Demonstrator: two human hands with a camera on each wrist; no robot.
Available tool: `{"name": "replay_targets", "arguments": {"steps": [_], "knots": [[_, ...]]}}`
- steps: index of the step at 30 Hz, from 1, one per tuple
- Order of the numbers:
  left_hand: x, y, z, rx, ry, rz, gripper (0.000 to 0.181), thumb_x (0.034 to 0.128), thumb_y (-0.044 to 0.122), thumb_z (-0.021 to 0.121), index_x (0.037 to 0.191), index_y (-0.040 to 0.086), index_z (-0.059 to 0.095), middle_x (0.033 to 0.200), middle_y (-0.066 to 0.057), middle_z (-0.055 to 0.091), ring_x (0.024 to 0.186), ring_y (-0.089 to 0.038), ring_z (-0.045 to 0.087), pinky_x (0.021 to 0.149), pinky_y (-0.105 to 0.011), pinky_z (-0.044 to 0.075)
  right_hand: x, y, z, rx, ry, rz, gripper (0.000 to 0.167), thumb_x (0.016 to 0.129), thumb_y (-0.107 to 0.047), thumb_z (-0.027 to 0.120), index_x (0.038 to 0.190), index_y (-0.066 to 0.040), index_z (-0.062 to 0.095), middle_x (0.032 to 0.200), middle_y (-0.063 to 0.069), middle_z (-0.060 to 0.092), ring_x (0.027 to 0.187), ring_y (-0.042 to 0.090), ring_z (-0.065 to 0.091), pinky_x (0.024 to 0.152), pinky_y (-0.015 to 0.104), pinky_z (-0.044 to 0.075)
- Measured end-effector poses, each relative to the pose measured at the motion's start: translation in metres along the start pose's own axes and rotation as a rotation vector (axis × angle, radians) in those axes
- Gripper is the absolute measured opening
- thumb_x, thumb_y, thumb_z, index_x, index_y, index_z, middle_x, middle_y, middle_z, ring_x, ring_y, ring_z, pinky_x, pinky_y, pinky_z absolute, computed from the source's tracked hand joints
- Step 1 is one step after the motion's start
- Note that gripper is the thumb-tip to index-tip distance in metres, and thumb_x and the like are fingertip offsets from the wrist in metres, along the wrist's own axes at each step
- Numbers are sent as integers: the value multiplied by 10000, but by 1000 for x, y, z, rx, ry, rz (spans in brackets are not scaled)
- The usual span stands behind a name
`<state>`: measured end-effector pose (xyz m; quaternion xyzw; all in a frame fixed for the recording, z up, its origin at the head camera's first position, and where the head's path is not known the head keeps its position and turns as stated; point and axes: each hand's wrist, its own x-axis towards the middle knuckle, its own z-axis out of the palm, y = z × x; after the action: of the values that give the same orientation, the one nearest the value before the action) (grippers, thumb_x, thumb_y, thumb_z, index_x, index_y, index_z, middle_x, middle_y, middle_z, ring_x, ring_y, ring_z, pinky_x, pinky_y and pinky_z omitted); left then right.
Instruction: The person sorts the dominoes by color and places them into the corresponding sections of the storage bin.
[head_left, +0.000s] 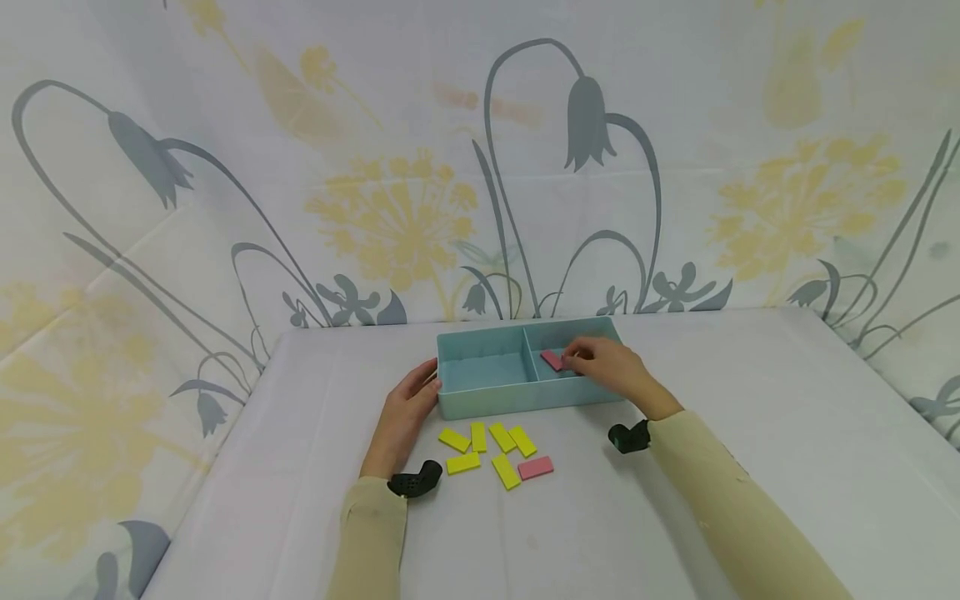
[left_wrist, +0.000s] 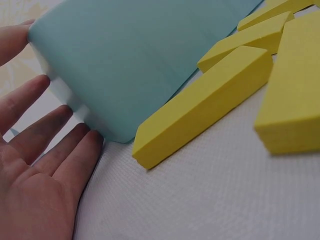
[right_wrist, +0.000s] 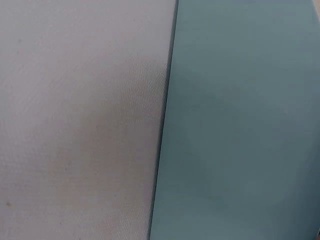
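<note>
A light blue box (head_left: 487, 403) with two compartments stands on the table. My left hand (head_left: 405, 417) rests against its left end; in the left wrist view the fairly straight fingers and thumb touch the box's wall (left_wrist: 115, 65). My right hand (head_left: 606, 364) reaches into the right compartment, fingertips drawn together at one end of a pink block (head_left: 552, 360). Part of that block is hidden by the fingers. The right wrist view holds only the box's outer wall (right_wrist: 240, 120) and the tablecloth, with neither fingers nor block visible.
Several yellow blocks (head_left: 463, 463) lie scattered in front of the box, some near its front wall. Another pink block (head_left: 536, 467) lies among them on the right. The left compartment (head_left: 486, 369) shows a bare floor. Behind the table hangs a flower-patterned cloth (head_left: 412, 217).
</note>
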<state>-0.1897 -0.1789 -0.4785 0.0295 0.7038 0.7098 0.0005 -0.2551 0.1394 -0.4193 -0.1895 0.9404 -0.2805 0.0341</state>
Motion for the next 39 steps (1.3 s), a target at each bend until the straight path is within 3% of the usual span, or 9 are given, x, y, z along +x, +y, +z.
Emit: {"name": "replay_targets", "arguments": {"steps": [5,16,29,39], "knots": [[-3,7,1,-3,-9,-15,508,892,322,534,1355,179,382,1394,-2,349,1234,-107,352,1003,-306,329,1,1,2,-78,-27,-6,215,875,-278,534,1018,-160,644,890,-12,618,768,143,540,642,343,459],[-1,1,0,26,8,-13,524,873,378,546,1344,203,400,1369,53,374,1227,-99,361,999,-312,335,2,2,4,-142,-47,-4,238,884,-294,513,1048,-179,640,963,16,630,842,172,562,669,382,476],[0,1,1,2,2,1,495,894,315,532,1350,179,393,1380,22,367,1226,-110,367,998,-310,337,1,-2,2,-139,-39,7,219,882,-292,517,1015,-189,659,926,0,627,801,157,552,619,339,459],[-1,0,1,1,18,-9,457,884,341,541,1317,247,429,1355,63,389,1208,-83,378,992,-305,345,1,0,4,-140,-19,1,212,877,-291,529,1010,-185,656,896,-13,630,768,140,549,598,321,455]]}}
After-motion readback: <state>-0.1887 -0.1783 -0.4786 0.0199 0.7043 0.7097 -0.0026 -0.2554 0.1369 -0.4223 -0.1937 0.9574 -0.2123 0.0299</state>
